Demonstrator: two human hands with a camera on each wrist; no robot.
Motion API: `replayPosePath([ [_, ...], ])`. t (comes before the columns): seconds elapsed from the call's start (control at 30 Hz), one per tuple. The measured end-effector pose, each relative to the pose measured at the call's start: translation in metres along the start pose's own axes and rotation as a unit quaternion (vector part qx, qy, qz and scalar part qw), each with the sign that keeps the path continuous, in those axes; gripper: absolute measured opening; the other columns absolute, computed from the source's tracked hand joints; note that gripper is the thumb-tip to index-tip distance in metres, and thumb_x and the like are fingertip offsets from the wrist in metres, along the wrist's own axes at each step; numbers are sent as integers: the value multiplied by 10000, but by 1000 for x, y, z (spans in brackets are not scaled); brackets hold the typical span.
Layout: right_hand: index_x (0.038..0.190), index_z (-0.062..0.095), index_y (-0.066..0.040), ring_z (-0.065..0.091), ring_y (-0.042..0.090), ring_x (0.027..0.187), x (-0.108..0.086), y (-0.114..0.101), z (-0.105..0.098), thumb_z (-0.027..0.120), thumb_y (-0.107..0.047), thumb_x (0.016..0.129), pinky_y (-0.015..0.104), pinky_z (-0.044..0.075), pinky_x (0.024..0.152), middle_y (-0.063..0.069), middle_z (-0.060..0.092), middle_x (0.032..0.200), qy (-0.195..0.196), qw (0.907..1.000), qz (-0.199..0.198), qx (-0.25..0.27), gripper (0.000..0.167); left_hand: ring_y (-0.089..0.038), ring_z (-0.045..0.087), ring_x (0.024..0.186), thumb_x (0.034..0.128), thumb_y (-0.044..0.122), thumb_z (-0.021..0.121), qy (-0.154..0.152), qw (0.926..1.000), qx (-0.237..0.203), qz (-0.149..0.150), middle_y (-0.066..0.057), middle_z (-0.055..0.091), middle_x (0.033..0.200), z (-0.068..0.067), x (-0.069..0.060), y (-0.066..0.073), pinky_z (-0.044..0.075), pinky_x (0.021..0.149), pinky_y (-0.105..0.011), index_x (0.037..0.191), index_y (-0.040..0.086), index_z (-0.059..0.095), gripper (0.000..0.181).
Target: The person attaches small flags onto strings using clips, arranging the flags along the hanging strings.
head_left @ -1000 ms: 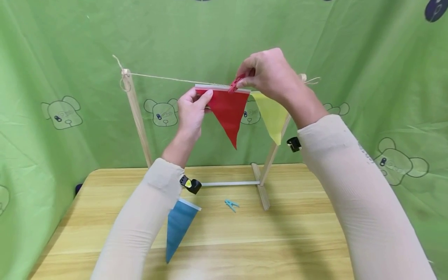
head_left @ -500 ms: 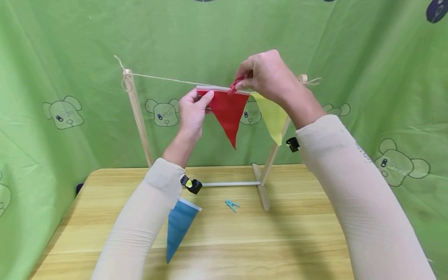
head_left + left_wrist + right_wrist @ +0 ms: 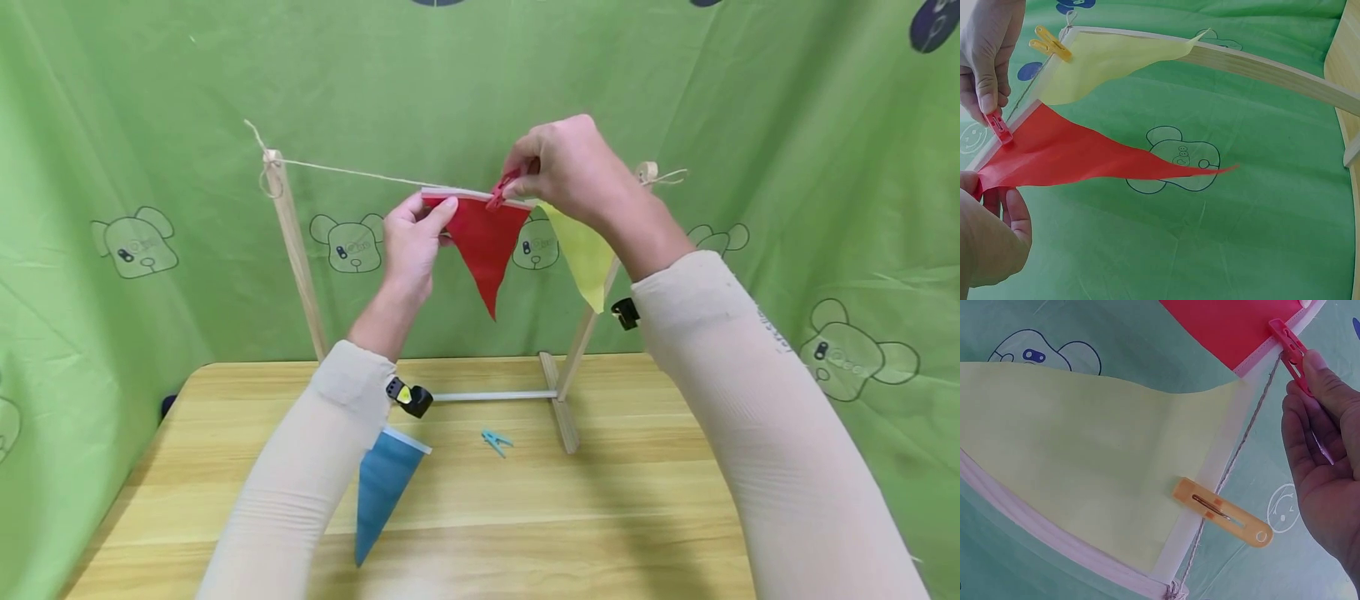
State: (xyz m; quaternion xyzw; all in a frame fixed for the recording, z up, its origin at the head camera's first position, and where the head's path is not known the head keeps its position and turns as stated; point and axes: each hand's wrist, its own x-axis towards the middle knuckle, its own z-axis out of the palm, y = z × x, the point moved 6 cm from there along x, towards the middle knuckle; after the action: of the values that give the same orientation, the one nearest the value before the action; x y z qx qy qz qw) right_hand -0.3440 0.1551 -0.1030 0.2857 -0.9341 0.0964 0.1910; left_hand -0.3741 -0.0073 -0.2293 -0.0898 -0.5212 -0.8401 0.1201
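Observation:
My left hand [image 3: 408, 250] pinches the upper left corner of a red triangular pennant [image 3: 487, 237], thumb in front. The fingers of my right hand [image 3: 573, 171] pinch a red clothespin [image 3: 1286, 340], whose jaws sit over the pennant's white top edge. In the right wrist view the string [image 3: 1250, 428] runs to the clothespin beside that edge; whether the jaws also clasp the string I cannot tell. To the right, a yellow pennant [image 3: 581, 250] hangs from the string under a yellow clothespin [image 3: 1054, 45], which my right hand hides in the head view.
The string is tied between two wooden posts, left [image 3: 294, 250] and right [image 3: 577, 350], joined low down by a white bar [image 3: 495, 396]. On the wooden table [image 3: 600, 517] lie a blue pennant [image 3: 386, 492], partly behind my left sleeve, and a blue clothespin [image 3: 496, 441].
My right hand and the red clothespin have come down slightly, and the red pennant's right side has dropped with them. Its tip has swung a little left. The left hand barely moved.

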Motion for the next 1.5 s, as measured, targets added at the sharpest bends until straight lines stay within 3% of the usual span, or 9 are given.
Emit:
replayPosePath([
  [0.33,1021,794,-54,710,191,836,0,0,2,812,-157,901,297,588,752,96,774,986,-131,9999,10,78,159,-159,652,733,972,39,697,-33,10000,-70,9,-48,688,891,2,-1,1,570,646,-247,1093,-13,733,136],
  [0.77,1160,735,-53,597,246,968,3,0,9,769,-192,946,365,526,873,112,686,1069,-594,9980,192,123,257,-167,662,777,978,54,694,-44,9999,59,-133,-60,695,940,-1,-1,-3,579,689,-254,1116,-4,729,153],
  [1.17,1311,652,-9,606,267,1075,5,1,9,743,-179,962,394,530,971,128,667,1166,-693,9970,228,272,399,-132,637,751,976,66,703,-49,9995,323,-54,-29,675,896,-3,0,-6,558,653,-247,1154,-7,724,194],
  [1.5,1332,641,-14,613,271,1107,3,0,10,715,-186,983,400,529,996,129,664,1202,-628,9973,203,329,396,-126,635,745,969,77,717,-34,9992,401,-88,-16,682,886,-5,2,-7,552,666,-267,1135,6,738,183],
])
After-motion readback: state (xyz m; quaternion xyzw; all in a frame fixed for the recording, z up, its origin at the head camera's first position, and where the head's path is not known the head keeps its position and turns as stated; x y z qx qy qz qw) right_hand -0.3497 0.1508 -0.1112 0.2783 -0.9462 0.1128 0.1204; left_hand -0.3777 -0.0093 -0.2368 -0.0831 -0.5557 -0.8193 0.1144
